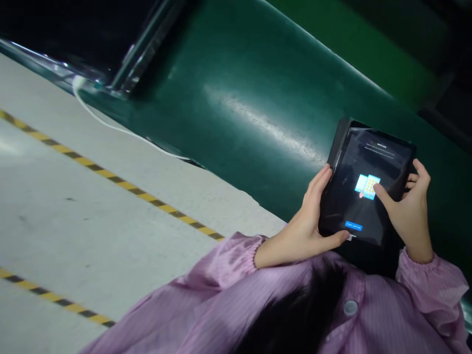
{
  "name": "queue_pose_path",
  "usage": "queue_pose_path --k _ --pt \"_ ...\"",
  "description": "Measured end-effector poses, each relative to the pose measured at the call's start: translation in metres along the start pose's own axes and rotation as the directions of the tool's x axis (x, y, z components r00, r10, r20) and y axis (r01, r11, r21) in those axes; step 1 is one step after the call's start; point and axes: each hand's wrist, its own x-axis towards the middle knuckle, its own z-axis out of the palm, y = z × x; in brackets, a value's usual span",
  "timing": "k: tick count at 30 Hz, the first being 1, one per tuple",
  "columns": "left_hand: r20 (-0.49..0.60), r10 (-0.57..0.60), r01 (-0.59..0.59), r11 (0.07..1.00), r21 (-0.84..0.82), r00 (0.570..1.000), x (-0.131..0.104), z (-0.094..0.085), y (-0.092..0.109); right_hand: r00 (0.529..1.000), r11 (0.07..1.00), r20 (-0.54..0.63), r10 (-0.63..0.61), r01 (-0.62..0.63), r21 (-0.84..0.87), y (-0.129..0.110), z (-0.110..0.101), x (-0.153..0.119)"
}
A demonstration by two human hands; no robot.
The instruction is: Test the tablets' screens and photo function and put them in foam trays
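Observation:
A black tablet is held tilted in front of my body, its screen lit with a small blue and white picture and a blue button near the lower edge. My left hand grips its left side and lower corner, thumb lying along the bottom of the screen. On the opposite side, my right hand wraps the right edge; its thumb rests over the picture, and its other fingers curl partly out of sight behind. A dark flap or cover juts out past the tablet's upper left edge.
A green-topped bench runs diagonally beyond the tablet. At upper left stands a dark panel with a shiny edge, and a white cable hangs along the bench edge. Yellow-and-black tape lines the pale floor.

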Motion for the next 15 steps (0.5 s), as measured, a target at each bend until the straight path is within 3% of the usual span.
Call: queue_pose_path --k 4,8,11,13,15 --pt "-0.045 0.018 -0.017 0.999 0.033 0.999 0.001 0.007 -0.005 0.993 0.959 -0.056 0.101 -0.082 0.271 -0.008 -0.008 -0.001" --pt "-0.103 0.025 -0.017 0.997 0.074 0.994 0.002 0.014 -0.006 0.973 0.784 0.015 0.230 -0.195 0.589 -0.012 -0.006 -0.013" --pt "-0.125 0.012 -0.009 1.000 0.023 0.992 0.000 0.013 -0.009 0.915 0.745 0.060 0.399 -0.362 0.560 -0.004 0.010 -0.022" --pt "-0.121 0.020 -0.027 0.998 -0.052 0.993 0.002 0.008 -0.011 0.878 0.752 0.012 0.478 -0.416 0.511 0.003 0.017 -0.024" --pt "-0.145 0.040 -0.054 0.994 -0.093 0.989 0.007 0.002 -0.010 0.918 0.815 -0.023 0.395 -0.339 0.469 0.009 0.016 -0.020"
